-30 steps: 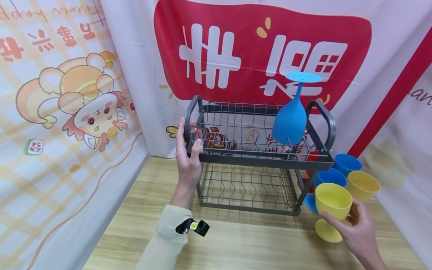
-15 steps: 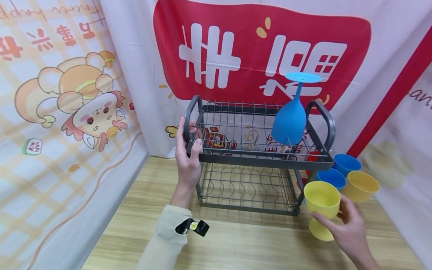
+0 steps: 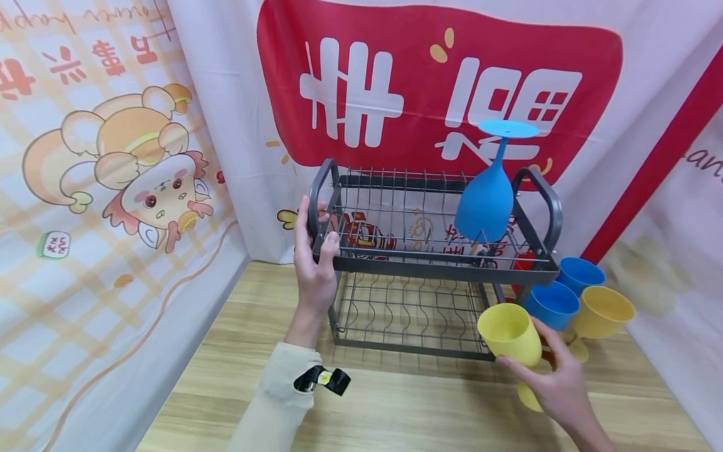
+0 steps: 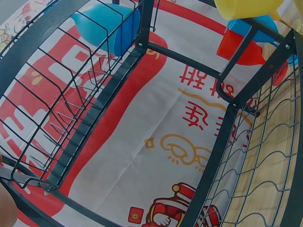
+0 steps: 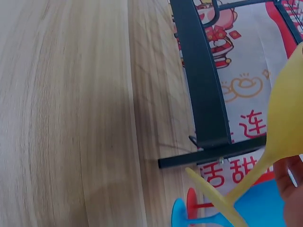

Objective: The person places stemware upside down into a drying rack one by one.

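Note:
My left hand [image 3: 315,276] holds the left end of the two-tier dish rack [image 3: 440,270], its thumb on the front rim and its fingers by the side handle. On the upper tier a blue goblet [image 3: 486,204] stands upside down at the right. My right hand [image 3: 556,380] grips a yellow goblet [image 3: 511,339] around the bowl, mouth upward and slightly tilted, in front of the rack's lower right corner. The right wrist view shows this yellow goblet's bowl [image 5: 286,113] with some fingers [image 5: 284,182] against it.
Right of the rack stand other goblets, mouths up: a nearer blue one [image 3: 553,306], another blue one [image 3: 582,274] and a yellow one [image 3: 605,312]. Red goblets [image 3: 525,261] are partly hidden behind the rack. A printed cloth [image 3: 226,125] hangs behind the wooden table [image 3: 395,408].
My right hand has carried the yellow goblet leftward, away from the other goblets to the front of the rack's right corner, tilting it a little. My left hand has stayed put.

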A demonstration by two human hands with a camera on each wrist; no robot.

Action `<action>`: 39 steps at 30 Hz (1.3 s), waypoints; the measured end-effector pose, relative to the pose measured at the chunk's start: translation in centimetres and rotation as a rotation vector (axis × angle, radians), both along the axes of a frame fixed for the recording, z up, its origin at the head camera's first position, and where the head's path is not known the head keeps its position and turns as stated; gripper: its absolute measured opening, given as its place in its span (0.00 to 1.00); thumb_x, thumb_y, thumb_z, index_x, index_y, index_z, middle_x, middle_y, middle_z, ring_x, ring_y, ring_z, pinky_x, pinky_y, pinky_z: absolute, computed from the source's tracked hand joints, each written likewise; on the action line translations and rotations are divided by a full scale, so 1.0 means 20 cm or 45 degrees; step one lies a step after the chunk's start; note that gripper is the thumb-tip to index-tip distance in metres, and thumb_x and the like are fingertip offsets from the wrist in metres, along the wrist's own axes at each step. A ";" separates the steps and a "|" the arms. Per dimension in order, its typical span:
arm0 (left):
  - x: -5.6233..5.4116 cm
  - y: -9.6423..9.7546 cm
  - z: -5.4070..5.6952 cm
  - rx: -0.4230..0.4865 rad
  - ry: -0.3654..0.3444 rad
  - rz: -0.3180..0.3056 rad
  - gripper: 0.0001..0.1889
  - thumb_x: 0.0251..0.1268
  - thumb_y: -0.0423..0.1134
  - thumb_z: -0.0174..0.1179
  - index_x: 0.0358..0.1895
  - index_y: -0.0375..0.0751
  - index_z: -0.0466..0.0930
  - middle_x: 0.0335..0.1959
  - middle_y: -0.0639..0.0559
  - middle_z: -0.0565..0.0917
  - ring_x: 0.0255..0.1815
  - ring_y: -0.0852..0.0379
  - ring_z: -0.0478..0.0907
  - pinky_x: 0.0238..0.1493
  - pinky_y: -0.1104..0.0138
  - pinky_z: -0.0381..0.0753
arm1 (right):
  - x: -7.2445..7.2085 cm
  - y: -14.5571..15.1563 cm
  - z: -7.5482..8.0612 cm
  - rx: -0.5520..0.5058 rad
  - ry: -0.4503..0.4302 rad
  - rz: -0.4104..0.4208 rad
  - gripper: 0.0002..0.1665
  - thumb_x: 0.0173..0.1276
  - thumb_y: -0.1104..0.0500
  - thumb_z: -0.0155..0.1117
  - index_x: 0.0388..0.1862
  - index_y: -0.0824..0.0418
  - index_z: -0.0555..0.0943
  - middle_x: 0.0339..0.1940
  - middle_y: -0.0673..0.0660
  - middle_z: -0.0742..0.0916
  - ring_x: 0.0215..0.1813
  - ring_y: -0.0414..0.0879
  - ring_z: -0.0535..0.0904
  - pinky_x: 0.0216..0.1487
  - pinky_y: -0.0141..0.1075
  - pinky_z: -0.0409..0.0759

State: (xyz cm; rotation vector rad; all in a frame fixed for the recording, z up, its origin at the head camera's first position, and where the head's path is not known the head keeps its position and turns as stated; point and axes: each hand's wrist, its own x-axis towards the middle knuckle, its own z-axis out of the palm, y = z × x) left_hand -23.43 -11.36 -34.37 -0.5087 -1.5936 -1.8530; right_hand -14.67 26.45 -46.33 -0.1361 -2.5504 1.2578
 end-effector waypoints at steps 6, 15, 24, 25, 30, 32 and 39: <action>-0.01 0.00 0.00 -0.004 0.007 0.002 0.37 0.77 0.35 0.49 0.87 0.51 0.51 0.79 0.51 0.69 0.79 0.50 0.67 0.76 0.67 0.76 | -0.01 -0.08 0.01 0.054 0.018 0.078 0.52 0.63 0.45 0.82 0.83 0.51 0.67 0.71 0.58 0.79 0.56 0.37 0.67 0.49 0.17 0.72; 0.00 0.01 0.00 -0.017 0.009 0.024 0.37 0.77 0.36 0.49 0.87 0.49 0.51 0.79 0.51 0.70 0.79 0.49 0.67 0.75 0.67 0.77 | -0.05 -0.20 0.04 0.086 0.071 0.272 0.52 0.61 0.44 0.83 0.82 0.39 0.69 0.65 0.53 0.81 0.59 0.47 0.73 0.49 0.28 0.81; 0.00 0.01 0.00 -0.014 0.013 0.016 0.37 0.77 0.35 0.49 0.87 0.47 0.50 0.79 0.50 0.69 0.80 0.47 0.66 0.74 0.68 0.77 | -0.10 -0.32 0.04 0.129 0.151 0.432 0.52 0.59 0.45 0.85 0.80 0.31 0.69 0.66 0.52 0.82 0.55 0.47 0.78 0.47 0.35 0.83; 0.00 0.01 0.00 -0.012 0.012 0.012 0.37 0.77 0.35 0.49 0.87 0.48 0.50 0.79 0.50 0.69 0.79 0.49 0.67 0.75 0.67 0.77 | -0.11 -0.32 0.05 0.132 0.151 0.450 0.53 0.59 0.45 0.85 0.80 0.30 0.68 0.66 0.53 0.82 0.56 0.48 0.79 0.47 0.36 0.83; -0.01 0.00 0.00 -0.009 0.006 0.005 0.37 0.77 0.35 0.49 0.87 0.50 0.51 0.79 0.51 0.70 0.80 0.47 0.66 0.74 0.67 0.77 | -0.12 -0.37 0.05 0.194 0.130 0.522 0.51 0.61 0.41 0.82 0.81 0.30 0.67 0.70 0.55 0.82 0.58 0.50 0.81 0.47 0.37 0.83; -0.01 0.00 0.00 -0.010 0.006 0.009 0.37 0.77 0.35 0.49 0.87 0.50 0.51 0.79 0.51 0.70 0.80 0.42 0.65 0.74 0.68 0.77 | -0.13 -0.39 0.05 0.226 0.125 0.553 0.51 0.61 0.41 0.81 0.81 0.33 0.68 0.71 0.55 0.82 0.59 0.52 0.81 0.48 0.39 0.84; -0.01 0.00 0.00 -0.017 -0.001 0.027 0.37 0.77 0.35 0.49 0.87 0.44 0.50 0.79 0.51 0.69 0.79 0.49 0.67 0.69 0.69 0.80 | -0.13 -0.44 0.05 0.317 0.159 0.656 0.56 0.59 0.50 0.84 0.83 0.37 0.66 0.73 0.56 0.80 0.64 0.57 0.83 0.53 0.47 0.88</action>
